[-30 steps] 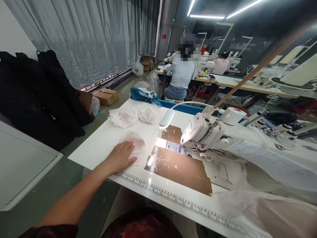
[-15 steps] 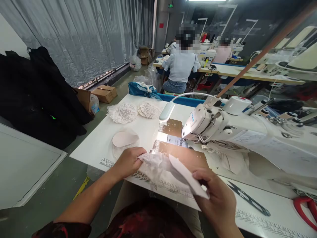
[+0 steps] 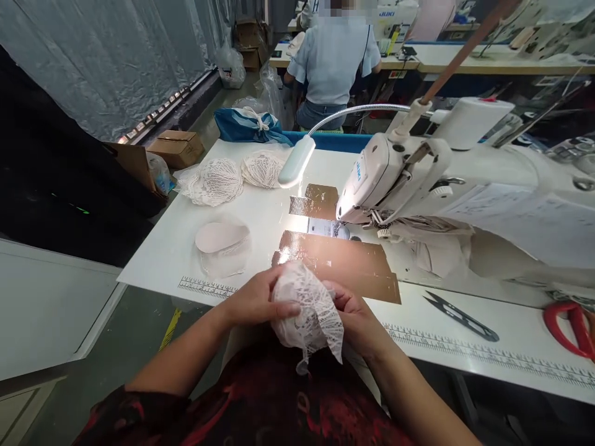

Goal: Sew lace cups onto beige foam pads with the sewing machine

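Note:
Between my two hands, over the table's front edge, is a white lace bra cup, its patterned side turned up and a loose lace flap hanging at its right. My left hand grips its left side, thumb laid across the front. On the other side my right hand pinches the edge, its fingertips partly behind the lace. Left of my hands lies a smooth beige cup pad on sheer fabric. Farther back sit two lace-covered cups side by side.
A sewing machine with a lit lamp stands at the right. Brown tape-covered sheets lie around its needle plate. Thread snips and red-handled scissors rest at the right. A co-worker sits ahead.
Both hands have drawn closer together, the right one moving left. The piece, stretched out between them before, is now gathered with its lace side up. The camera view has tilted down.

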{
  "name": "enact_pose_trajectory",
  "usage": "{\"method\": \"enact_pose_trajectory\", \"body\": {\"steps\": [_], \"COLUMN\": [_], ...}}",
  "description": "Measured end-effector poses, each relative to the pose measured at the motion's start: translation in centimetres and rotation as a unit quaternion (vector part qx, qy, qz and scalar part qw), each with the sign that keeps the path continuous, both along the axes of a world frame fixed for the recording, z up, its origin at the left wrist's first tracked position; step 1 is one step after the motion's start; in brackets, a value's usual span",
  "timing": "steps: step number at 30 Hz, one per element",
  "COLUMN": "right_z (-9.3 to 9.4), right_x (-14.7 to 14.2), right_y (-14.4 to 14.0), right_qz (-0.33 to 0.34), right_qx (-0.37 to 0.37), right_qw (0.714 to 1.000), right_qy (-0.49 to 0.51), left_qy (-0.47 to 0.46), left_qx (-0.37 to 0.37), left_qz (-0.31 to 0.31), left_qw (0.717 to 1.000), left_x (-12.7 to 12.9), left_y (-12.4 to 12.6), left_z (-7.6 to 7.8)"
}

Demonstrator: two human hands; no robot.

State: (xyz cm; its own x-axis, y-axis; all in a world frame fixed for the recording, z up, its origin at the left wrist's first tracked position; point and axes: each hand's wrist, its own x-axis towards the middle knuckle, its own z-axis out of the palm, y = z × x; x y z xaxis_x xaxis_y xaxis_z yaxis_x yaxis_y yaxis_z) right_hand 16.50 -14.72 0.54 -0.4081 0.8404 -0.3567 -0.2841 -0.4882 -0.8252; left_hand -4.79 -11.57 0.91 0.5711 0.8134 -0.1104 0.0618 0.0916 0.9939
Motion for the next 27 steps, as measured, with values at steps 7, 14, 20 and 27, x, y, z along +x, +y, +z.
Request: {"method": "enact_pose_trajectory", "body": {"steps": [7,14,20,27], "right_z": [-0.8,-1.4,-1.4,-0.4], "right_x": [0.3,1.0,0.2,-0.5], "right_y": [0.3,0.6,-0.4,1.1], "right_qz": [-0.158,-0.104,-0.104,-0.119], "right_qx": [0.075,0.271,0.534,0.307], "right_qw": [0.983,0.919,0.752,0.888], "right_qy": [-0.057,-0.265,-0.372,-0.322], "left_qy": [-0.072,-0.072,-0.111,-0.058], "left_qx": [-0.116,-0.069,-0.024,0.015], "left_qz": [0.022,0.148,0.291,0.273], "left_qw": [0.990,0.984,0.950,0.960], "left_x": [0.0,1.6,4.1,4.9], "left_y": [-0.9,-1.2,-1.5,-2.3], "left_z": [0.1,-0.8,-1.6,-0.8]}}
